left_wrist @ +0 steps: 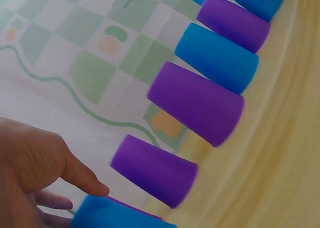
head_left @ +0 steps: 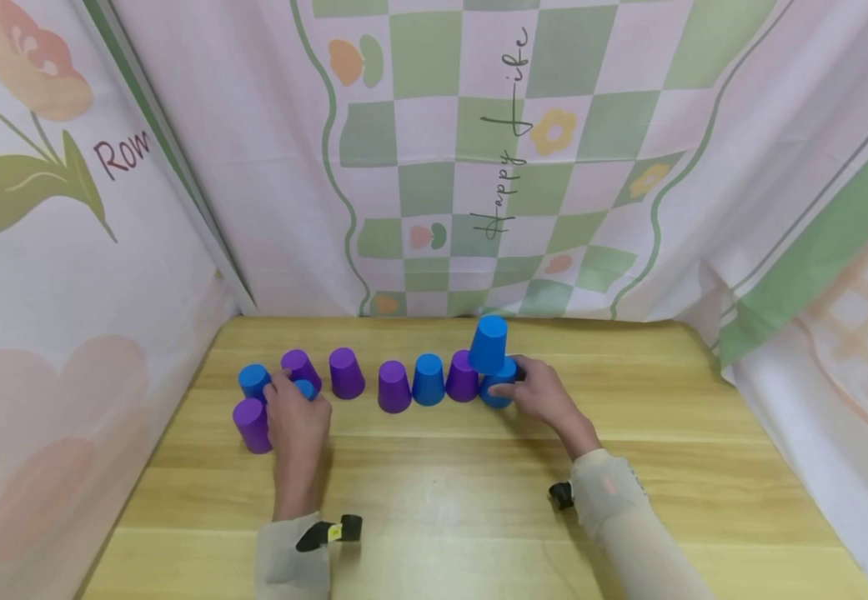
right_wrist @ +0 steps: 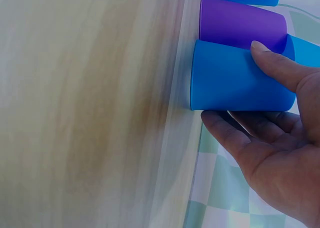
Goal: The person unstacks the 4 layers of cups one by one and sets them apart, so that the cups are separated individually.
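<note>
Upside-down blue and purple cups stand on the table. At the left, my left hand (head_left: 298, 421) holds a blue cup (left_wrist: 120, 214) from above, the thumb near its top edge; the hand partly hides that cup. Around it are another blue cup (head_left: 253, 381), a purple cup (head_left: 253, 425) in front and a purple cup (head_left: 298, 368) behind. At the right end of the row, my right hand (head_left: 544, 393) grips a blue cup (right_wrist: 240, 78) between thumb and fingers. An upper blue cup (head_left: 489, 343) rests over this cup and the neighbouring purple cup (head_left: 463, 379).
Between the hands stand a purple cup (head_left: 347, 373), another purple cup (head_left: 394, 387) and a blue cup (head_left: 428, 380). The wooden table (head_left: 434, 500) ends at a printed curtain (head_left: 434, 192) behind, with more cloth at both sides.
</note>
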A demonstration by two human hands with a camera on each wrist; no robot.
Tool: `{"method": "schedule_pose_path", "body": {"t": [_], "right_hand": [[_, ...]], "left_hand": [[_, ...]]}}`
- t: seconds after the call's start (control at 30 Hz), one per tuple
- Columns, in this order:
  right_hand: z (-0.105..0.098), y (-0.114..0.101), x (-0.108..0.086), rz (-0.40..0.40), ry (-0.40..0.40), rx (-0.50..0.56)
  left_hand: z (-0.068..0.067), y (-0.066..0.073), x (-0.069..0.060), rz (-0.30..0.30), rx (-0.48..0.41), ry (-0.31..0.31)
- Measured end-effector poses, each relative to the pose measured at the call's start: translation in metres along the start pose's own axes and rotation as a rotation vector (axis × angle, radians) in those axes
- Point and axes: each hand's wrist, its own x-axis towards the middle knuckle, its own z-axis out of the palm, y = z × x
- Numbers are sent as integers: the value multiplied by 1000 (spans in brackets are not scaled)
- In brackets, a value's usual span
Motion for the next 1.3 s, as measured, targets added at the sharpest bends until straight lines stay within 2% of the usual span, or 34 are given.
{"method": "schedule_pose_path", "body": {"t": [0.23,0.33,0.47,0.6,0.8,0.97,1.13,1.3], "right_hand": [[-1,-1,-1,-10,2,-1],[-1,-1,0,-10,1,0],[-1,-1,0,-10,0,0],[-1,-1,0,-17,1,2],[0,-1,0,-26,-3,3],[1,0,0,-24,3,4],[1,0,-1,-24,0,3],[0,0,-1,-26,3,6]], "left_hand": [[-15,18,-5,50,-64,37],[-19,26,-7,78,-117,36],[-20,33,-8,143,-201,49],[-16,36,-9,187,-243,49],[-10,38,-12,192,-268,21],[-2,39,-13,230,-329,-29],[7,39,-15,262,-347,-60],[18,39,-20,283,-367,-129]]}}
